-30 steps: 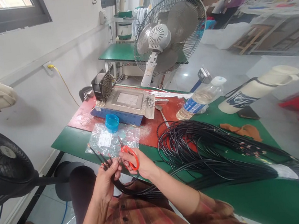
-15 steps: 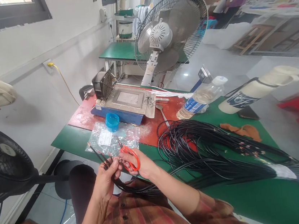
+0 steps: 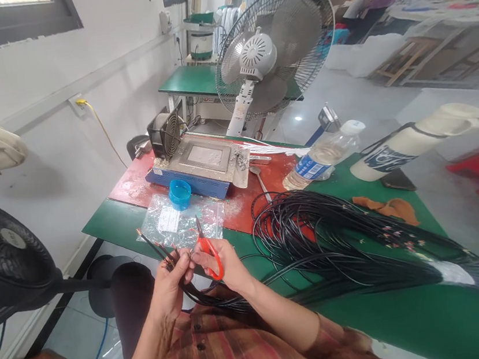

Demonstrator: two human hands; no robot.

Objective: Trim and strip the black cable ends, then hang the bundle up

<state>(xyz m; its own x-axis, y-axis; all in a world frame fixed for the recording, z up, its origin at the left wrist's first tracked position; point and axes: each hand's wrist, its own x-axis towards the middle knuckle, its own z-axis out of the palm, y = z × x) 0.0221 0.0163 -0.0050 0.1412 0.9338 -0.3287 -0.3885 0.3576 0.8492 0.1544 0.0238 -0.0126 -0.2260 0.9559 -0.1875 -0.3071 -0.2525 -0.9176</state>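
Several black cables [image 3: 159, 249] with bared copper-coloured ends are gripped in my left hand [image 3: 171, 284], their tips pointing up and left. In my right hand [image 3: 228, 265] is a pair of scissors [image 3: 212, 257] with orange handles, blades pointing up. The fingertips of both hands meet at a fine wire end, too small to make out clearly. From my hands the cables run right, below the wrist, toward a large coiled bundle of black cable [image 3: 316, 234] on the green table [image 3: 371, 326].
Beyond my hands lie a clear plastic bag [image 3: 150, 216] and a blue round container [image 3: 180, 194]. Behind them stands a blue heated-looking unit [image 3: 192, 186] with a small black fan [image 3: 165, 135]. A water bottle [image 3: 308, 170], a cream flask [image 3: 397, 151] and a large fan [image 3: 257, 58] are farther right.
My right hand has turned the scissors so the blades point more upright and the handles appear narrower. My left hand stays nearly in place with the cables.
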